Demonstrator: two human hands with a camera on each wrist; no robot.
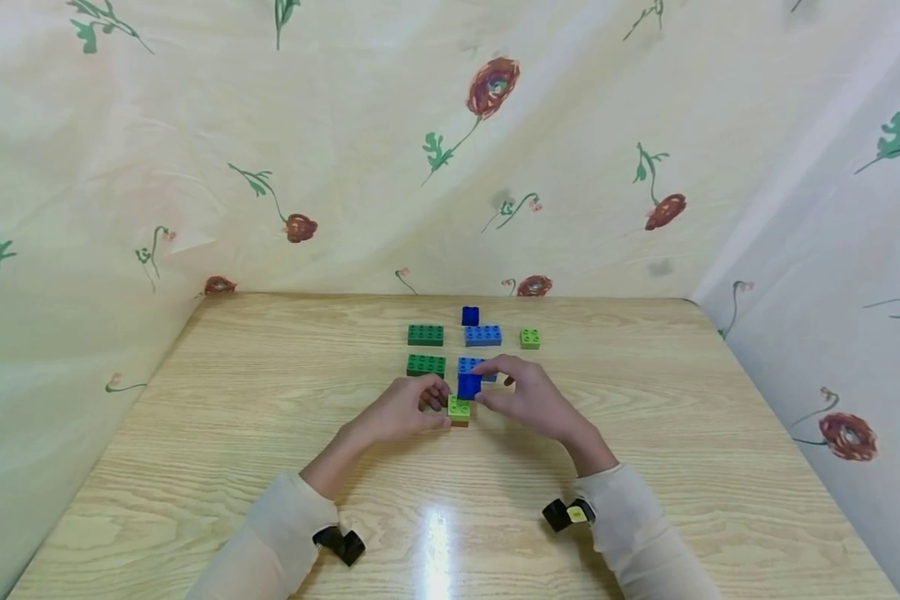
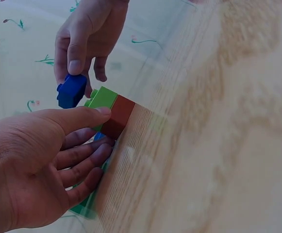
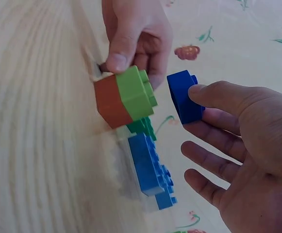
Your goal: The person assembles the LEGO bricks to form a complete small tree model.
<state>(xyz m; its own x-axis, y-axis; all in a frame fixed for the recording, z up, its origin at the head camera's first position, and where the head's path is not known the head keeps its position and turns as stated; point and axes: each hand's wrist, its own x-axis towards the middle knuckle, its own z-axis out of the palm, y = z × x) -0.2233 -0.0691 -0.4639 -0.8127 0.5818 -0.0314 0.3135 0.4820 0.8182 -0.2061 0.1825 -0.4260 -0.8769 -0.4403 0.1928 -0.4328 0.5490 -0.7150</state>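
Note:
A light green brick [image 1: 459,407] sits on a red-brown brick [image 2: 123,116], the pair standing on the table. The left hand [image 1: 403,410] is at the stack's left side, its thumb against the light green brick [image 3: 135,92] and its other fingers loosely bent behind. Pinched between thumb and fingers of the right hand [image 1: 532,400] is a dark blue brick [image 1: 468,386], held just above the stack and apart from it in both wrist views.
Beyond the hands are two green bricks [image 1: 426,335], two lighter blue bricks [image 1: 483,336], another dark blue brick [image 1: 470,316] and a small light green brick [image 1: 529,338]. A flower-patterned cloth [image 1: 345,167] hangs behind the wooden table [image 1: 270,417].

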